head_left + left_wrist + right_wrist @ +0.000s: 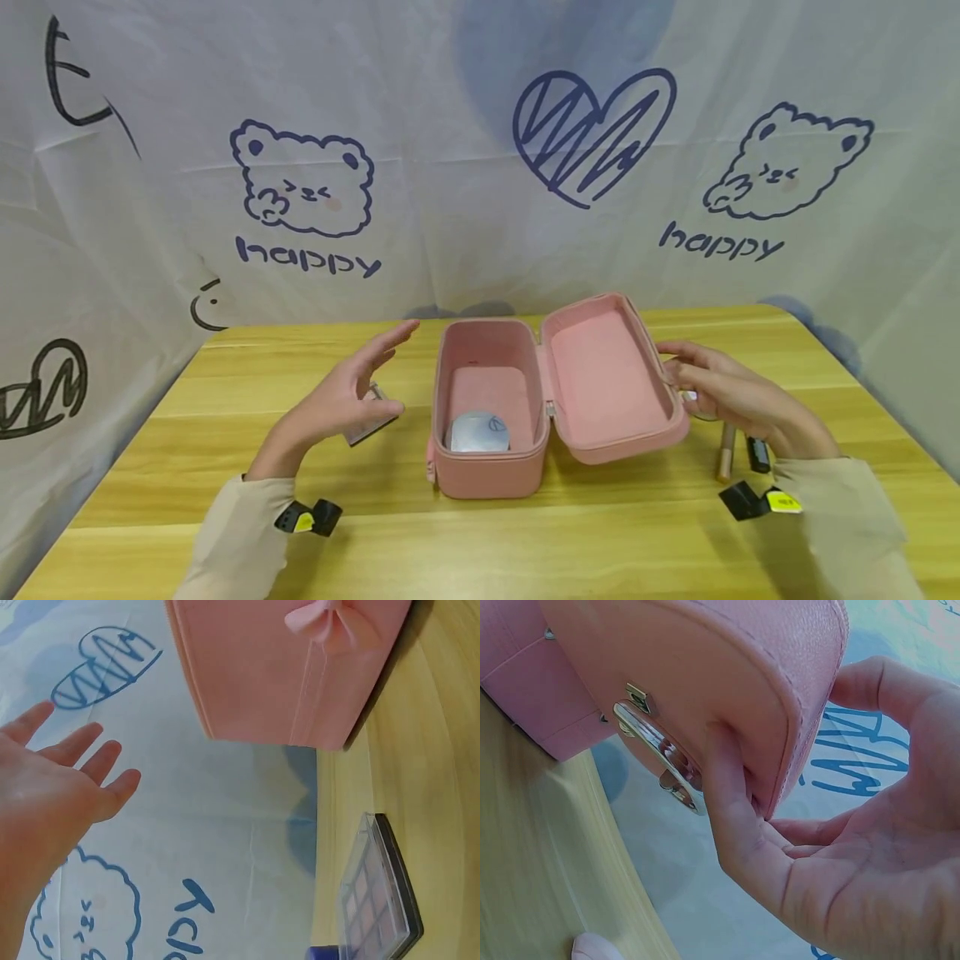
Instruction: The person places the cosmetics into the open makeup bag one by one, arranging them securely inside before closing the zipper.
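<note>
A pink cosmetic case [489, 477] stands on the table, its lid [606, 371] swung out to the right. Inside lies a silvery object with a rounded top [480, 433]. My right hand [731, 398] grips the lid's outer edge; the right wrist view shows fingers against its outer face, beside a shiny metal handle [660, 756]. Left of the case my left hand [333, 404] hovers with fingers spread, holding nothing. Below it an eyeshadow palette [379, 900] with a clear cover lies on the table, partly hidden by this hand in the head view.
By the right forearm lie a slim tan tube [725, 454] and a small black item [759, 455]. A pink bow [334, 628] decorates the case's left side. Behind the wooden table [420, 550] hangs a white cloth [450, 242] with drawings.
</note>
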Demonstrator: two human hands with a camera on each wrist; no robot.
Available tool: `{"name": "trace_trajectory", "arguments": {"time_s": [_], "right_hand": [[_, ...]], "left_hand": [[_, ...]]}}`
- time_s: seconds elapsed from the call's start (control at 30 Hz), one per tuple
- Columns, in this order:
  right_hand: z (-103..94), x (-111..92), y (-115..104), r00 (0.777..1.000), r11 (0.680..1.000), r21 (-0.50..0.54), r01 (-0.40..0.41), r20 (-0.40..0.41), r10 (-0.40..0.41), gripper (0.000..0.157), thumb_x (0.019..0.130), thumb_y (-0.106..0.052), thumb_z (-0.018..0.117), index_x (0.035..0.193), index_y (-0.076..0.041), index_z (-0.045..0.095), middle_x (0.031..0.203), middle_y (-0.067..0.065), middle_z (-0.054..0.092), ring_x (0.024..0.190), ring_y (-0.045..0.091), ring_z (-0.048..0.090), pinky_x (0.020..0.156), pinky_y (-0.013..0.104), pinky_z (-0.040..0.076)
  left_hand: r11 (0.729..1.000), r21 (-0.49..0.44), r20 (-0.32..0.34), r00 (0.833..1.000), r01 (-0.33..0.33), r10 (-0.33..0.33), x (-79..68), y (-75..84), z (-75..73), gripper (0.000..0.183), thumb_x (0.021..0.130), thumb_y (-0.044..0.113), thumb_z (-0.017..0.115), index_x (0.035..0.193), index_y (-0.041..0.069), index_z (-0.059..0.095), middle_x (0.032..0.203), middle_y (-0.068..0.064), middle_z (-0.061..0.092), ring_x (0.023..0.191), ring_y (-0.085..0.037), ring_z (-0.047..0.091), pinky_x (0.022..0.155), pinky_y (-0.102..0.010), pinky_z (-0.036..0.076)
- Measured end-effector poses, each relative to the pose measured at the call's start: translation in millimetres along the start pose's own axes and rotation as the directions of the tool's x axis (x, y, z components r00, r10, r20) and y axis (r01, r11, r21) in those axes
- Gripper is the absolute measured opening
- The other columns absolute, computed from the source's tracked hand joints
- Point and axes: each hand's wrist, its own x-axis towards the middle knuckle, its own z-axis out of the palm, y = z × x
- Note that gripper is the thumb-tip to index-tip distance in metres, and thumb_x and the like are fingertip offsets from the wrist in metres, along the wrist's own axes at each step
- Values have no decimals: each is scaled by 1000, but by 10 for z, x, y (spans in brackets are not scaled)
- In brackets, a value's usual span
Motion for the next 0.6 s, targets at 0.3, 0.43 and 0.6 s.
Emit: {"name": "trace_trajectory", "arguments": {"time_s": [0.3,0.43,0.6], "right_hand": [[-2,1,-2,1000,1000,-5,-19,-13,19,65,100,-16,43,147,11,7,137,27,35,100,17,63,86,33,53],[-3,0,-5,1000,1000,-15,-19,-15,19,66,99,-16,43,147,11,7,139,30,32,100,16,63,86,32,52],[0,0,-2,1000,1000,-25,-14,-14,14,66,99,-15,43,147,12,8,141,32,29,100,16,62,86,31,52]], "left_hand": [[996,-44,-126,990,-77,71,-103,-112,-131,60,98,21,50,150,1,27,153,-19,29,139,-25,28,112,-32,24],[999,-39,-122,992,17,-22,-174,-208,-211,55,98,12,45,149,1,29,151,-20,32,137,-27,31,111,-31,27],[992,-76,-62,992,105,-109,-255,-369,-272,61,96,14,50,150,-1,26,151,-23,30,135,-40,28,111,-40,26]]}}
